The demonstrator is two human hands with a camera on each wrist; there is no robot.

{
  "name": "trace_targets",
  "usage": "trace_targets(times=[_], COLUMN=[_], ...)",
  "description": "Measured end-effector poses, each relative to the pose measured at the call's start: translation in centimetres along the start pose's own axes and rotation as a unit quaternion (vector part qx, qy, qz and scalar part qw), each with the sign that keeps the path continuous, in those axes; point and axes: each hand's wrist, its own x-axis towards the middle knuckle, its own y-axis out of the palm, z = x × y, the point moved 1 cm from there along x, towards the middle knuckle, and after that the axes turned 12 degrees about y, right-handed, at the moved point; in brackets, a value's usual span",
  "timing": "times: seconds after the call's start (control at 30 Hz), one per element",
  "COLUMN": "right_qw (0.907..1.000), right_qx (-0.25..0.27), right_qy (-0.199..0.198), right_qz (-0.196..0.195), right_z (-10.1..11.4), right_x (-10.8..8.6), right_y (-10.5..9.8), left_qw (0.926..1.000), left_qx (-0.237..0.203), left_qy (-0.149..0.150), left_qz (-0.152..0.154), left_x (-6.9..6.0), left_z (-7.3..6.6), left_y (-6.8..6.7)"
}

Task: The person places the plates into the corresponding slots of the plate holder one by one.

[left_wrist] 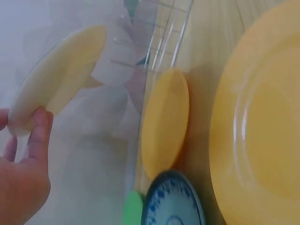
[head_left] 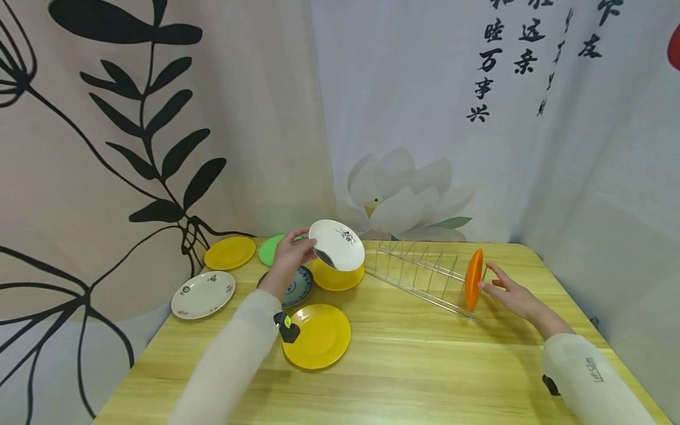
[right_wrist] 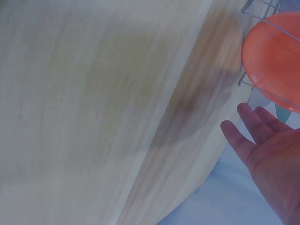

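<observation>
One white plate is pinched by the left grip, right grip loose beside orange plate.

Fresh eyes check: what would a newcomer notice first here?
Probably the orange plate, standing upright at the right end of the wire rack, beside the right hand. Next, the white plate with dark print, pinched by the left hand above the table. Then the yellow plate nearest the head camera.

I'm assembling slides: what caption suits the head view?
The left hand holds a patterned white plate; the right hand is beside an orange plate standing in a wire rack.
</observation>
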Motion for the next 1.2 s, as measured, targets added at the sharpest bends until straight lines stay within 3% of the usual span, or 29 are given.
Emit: trace_targets(times=[0.33, 0.53, 0.93, 1.2], right_qw=[1.0000, 1.0000, 1.0000, 1.0000], right_qx=[0.005, 0.006, 0.003, 0.001], right_qy=[-0.002, -0.003, -0.005, -0.008], right_qz=[0.005, 0.004, -0.001, -0.004], right_z=[-0.1, -0.2, -0.2, -0.1], right_x=[0.0, 0.1, -0.1, -0.1], right_y=[0.0, 0.0, 0.0, 0.1], left_qw=[0.9996, 0.9992, 0.9989, 0.9962], left_qx=[-0.011, -0.030, -0.022, -0.049], left_qy=[0.025, 0.024, 0.041, 0.070], left_qz=[-0.011, -0.010, 0.009, 0.015], left_x=[0.3, 0.3, 0.2, -0.2], left_z=[-0.2, -0.2, -0.1, 0.3], left_y=[4.2, 6.4, 11.1, 14.7])
